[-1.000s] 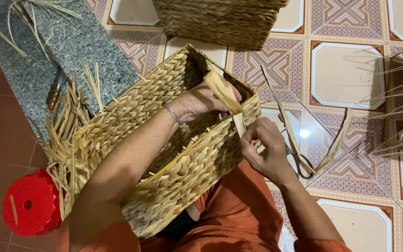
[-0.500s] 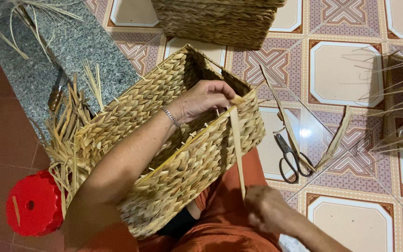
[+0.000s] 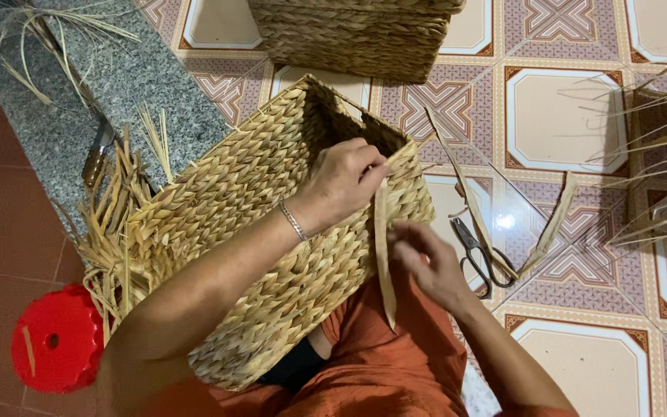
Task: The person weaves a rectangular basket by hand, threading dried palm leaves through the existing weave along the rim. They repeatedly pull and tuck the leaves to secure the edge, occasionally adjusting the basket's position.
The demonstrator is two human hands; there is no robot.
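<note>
A rectangular woven straw basket (image 3: 256, 232) lies tilted across my lap, its open mouth facing away. My left hand (image 3: 341, 181), with a thin bracelet at the wrist, rests on the basket's rim corner and pinches the top of a flat dried straw strip (image 3: 384, 255). The strip hangs down the basket's outer side. My right hand (image 3: 426, 259) is beside the strip's lower half, fingers curled and touching it. Loose straw ends stick out of the basket's bottom at the left.
Black scissors (image 3: 482, 255) lie on the patterned tile floor right of my right hand, among loose straw strips (image 3: 550, 228). Another woven basket (image 3: 357, 35) stands at the top. A red plastic stool (image 3: 59, 340) sits lower left, a grey granite step (image 3: 79, 93) upper left, more straw far right.
My right hand pulled the strip down toward my lap, then came back up beside the basket. My left hand stayed on the rim, holding the strip's top.
</note>
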